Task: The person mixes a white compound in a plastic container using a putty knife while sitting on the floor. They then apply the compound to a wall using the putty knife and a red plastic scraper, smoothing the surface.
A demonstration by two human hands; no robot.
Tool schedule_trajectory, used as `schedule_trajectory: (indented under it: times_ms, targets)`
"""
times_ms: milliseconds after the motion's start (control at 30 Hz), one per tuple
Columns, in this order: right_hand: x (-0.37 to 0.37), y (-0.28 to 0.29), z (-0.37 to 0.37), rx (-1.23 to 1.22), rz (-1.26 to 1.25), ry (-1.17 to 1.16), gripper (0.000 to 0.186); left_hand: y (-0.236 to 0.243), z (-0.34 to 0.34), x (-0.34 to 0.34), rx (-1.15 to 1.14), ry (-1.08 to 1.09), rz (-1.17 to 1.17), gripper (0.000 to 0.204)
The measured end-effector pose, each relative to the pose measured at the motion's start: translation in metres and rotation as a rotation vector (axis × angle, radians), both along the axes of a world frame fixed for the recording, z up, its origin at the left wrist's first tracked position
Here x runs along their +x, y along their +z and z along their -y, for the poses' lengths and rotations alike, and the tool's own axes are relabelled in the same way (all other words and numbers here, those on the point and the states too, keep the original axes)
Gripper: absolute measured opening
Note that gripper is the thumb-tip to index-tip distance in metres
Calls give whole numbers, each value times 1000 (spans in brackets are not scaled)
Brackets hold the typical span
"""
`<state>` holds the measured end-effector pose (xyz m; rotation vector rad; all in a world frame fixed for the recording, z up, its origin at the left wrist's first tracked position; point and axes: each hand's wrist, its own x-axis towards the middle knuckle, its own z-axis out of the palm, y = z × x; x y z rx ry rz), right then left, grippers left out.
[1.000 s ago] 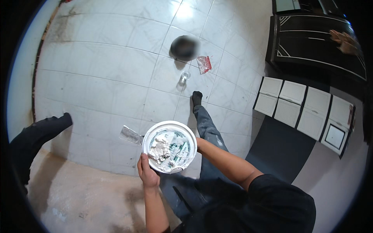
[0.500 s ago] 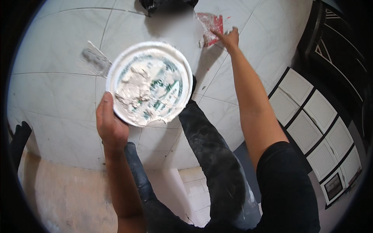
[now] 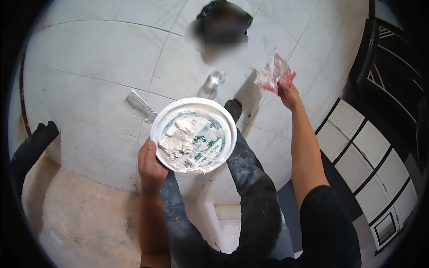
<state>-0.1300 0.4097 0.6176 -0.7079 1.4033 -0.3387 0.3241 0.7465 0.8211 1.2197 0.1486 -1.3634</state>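
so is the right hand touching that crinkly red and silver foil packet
Touching. In the head view the right hand pinches the lower edge of the crinkly red and silver foil packet, lifted above the white tiled floor.

White tiled floor (image 3: 89, 58) (bare screed (image 3: 80, 223) nearby).

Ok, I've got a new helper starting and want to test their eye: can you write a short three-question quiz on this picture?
1. True or false: the left hand holds the round white plate by its rim.
2. What does the right hand hold? A) a crumpled red and white packet B) a trowel C) a glass
3. Fill in: the small clear glass stands on the ____ floor, beyond the plate.

Key:
1. True; the plate carries whitish paste.
2. A, the crumpled packet, lifted off the floor.
3. Tiled; pale floor tiles.
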Motion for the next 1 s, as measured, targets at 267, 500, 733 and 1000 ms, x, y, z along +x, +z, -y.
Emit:
schedule_trajectory:
  times_ms: [267, 500, 733, 1000]
  targets:
    - [-5, 121, -34, -24, 76, -183, 21, -36, -6, -27, -276, 132, -14, 46]
    - [65, 185, 26, -112, 490, 194, 6, -34, -5, -79, -314, 524, -66, 44]
    - [215, 194, 81, -475, 297, 846, 43, -1, -7, -118, -397, 773, 64, 42]
    - [418, 79, 14, -35, 737, 1181, 53, -34, 15, -203, 184, 1044, 480, 34]
